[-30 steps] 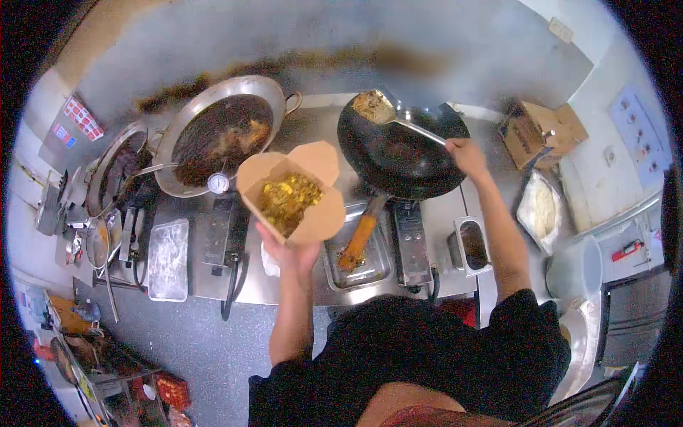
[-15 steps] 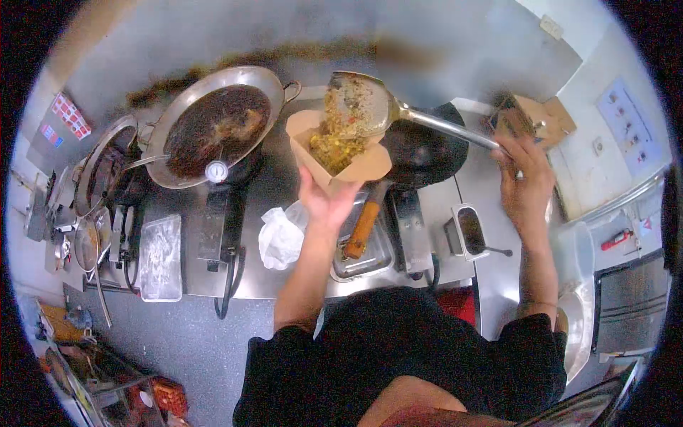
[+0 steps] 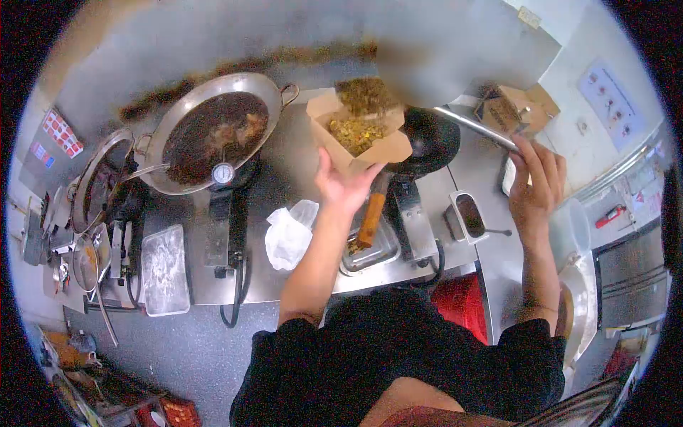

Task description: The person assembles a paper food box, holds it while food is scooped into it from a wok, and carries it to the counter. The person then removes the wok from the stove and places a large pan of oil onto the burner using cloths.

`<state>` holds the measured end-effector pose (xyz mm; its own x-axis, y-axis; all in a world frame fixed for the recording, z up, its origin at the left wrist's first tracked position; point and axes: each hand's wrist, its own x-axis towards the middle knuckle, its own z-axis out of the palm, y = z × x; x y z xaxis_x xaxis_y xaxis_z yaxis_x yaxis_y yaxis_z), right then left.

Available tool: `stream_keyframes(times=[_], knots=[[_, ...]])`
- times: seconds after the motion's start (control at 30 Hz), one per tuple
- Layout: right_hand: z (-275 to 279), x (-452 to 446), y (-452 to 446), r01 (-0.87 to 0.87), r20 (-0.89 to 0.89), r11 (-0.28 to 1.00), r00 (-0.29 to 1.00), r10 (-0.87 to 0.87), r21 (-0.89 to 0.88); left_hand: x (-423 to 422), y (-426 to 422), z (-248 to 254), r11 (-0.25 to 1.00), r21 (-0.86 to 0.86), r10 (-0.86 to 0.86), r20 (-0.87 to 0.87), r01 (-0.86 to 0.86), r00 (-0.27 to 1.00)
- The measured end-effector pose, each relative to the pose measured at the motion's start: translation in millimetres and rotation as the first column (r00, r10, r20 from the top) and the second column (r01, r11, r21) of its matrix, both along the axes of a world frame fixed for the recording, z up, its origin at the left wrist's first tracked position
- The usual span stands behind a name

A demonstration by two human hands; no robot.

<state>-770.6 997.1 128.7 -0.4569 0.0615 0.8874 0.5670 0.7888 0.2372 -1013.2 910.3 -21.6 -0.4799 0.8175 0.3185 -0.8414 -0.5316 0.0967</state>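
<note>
My left hand (image 3: 346, 183) supports an open brown cardboard takeout box (image 3: 359, 153) from below, above the metal counter. Inside the box lies yellowish fried rice (image 3: 356, 134), and a brown blurred patch of food shows at its far side. The fingers of my right hand (image 3: 535, 174) are closed around the end of a wok spatula (image 3: 478, 128) with a long metal handle. Its head, near the box, is smeared by motion. Behind and right of the box sits a black wok (image 3: 430, 146), its wooden handle (image 3: 371, 220) pointing toward me.
Two wide metal pans of dark liquid stand left, the nearer one (image 3: 213, 135) with a dial thermometer (image 3: 223, 173). A crumpled white cloth or paper (image 3: 288, 238), a clear tray (image 3: 165, 270) and a small metal container (image 3: 469, 215) are on the counter. A cardboard carton (image 3: 526, 107) stands back right.
The box has shifted slightly right with my left hand. The spatula head has lifted from over the box and turned, now blurred; more of the rice inside shows.
</note>
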Motion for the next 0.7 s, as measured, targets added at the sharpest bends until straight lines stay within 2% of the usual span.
stream_keyframes(times=[0.37,0.5,0.57,0.63,0.67,0.7], knots=[[9,22,3,-0.001,-0.095,1.0,0.996,0.0,-0.014,16,-4,6,0.998,0.022,-0.058,-0.046,0.059,0.997],[9,24,37,0.093,-0.107,0.995,0.99,-0.097,-0.041,35,-40,-1,0.999,-0.013,0.034,-0.015,-0.035,0.999],[-2,16,59,0.033,-0.105,0.999,0.994,-0.037,-0.042,48,-67,-5,0.981,-0.063,0.181,-0.012,-0.182,0.983],[-26,2,86,0.151,0.013,0.989,0.988,-0.151,0.002,65,-97,-8,0.976,-0.036,0.214,-0.022,-0.215,0.977],[-41,-3,101,0.2,0.107,0.979,0.975,-0.195,-0.037,73,-112,-8,0.974,0.002,0.227,-0.024,-0.227,0.974],[-60,-9,119,0.134,0.105,0.99,0.986,-0.128,-0.046,80,-123,-13,0.957,-0.006,0.291,-0.03,-0.291,0.956]])
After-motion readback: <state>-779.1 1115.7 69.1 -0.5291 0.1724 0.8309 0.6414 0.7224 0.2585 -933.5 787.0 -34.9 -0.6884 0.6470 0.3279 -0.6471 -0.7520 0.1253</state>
